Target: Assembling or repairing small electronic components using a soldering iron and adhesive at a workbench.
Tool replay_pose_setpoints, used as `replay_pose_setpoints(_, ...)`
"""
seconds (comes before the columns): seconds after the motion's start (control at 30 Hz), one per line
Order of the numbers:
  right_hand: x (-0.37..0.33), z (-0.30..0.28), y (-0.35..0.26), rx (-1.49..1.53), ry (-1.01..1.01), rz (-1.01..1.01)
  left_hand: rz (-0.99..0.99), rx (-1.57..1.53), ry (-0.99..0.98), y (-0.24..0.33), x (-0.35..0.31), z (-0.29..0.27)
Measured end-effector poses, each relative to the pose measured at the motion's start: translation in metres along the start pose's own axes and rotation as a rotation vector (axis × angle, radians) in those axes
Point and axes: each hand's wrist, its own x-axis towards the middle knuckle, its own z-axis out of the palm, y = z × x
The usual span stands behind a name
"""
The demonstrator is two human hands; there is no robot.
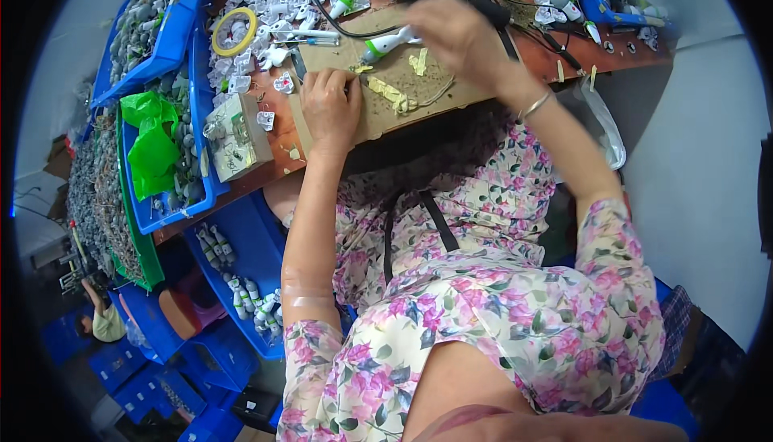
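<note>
My left hand (332, 108) rests, fingers curled, on a cardboard sheet (378, 126); my blurred right hand (460, 46) is at the white end of a green-ringed device (390, 44) above the cardboard, and I cannot tell either grip. Leftward, 1 blue tray (179, 218) holds grey parts (192, 189) and a green bag (150, 146); 1 lower blue bin (256, 247) holds white-and-green pieces (253, 303).

smooth plastic device (389, 43); matt cardboard sheet (372, 125) (rather rough-looking).

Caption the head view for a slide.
Left hand on a cardboard sheet, blurred right hand beside a white-and-green device, yellow tape roll and white plastic parts nearby.
</note>
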Motion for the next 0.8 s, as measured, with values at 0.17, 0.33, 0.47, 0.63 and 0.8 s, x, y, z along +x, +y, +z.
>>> replay_pose_setpoints(0.17,-0.061,0.039,-0.031,0.179,0.052,0.249,0.046,-0.002,0.001,0.004,0.003,0.005)
replay_pose_setpoints(0.33,-0.057,0.045,-0.032,0.23,0.116,0.385,0.04,0.004,0.025,0.002,0.001,0.004)
replay_pose_setpoints(0.47,-0.059,0.048,-0.03,0.198,0.095,0.349,0.042,0.012,0.038,0.003,0.001,0.005)
replay_pose_setpoints(0.63,-0.06,0.05,-0.03,0.188,0.086,0.344,0.046,0.015,0.042,0.001,0.001,0.005)
replay_pose_setpoints(0.8,-0.06,0.051,-0.03,0.179,0.094,0.343,0.052,0.014,0.044,0.001,0.001,0.006)
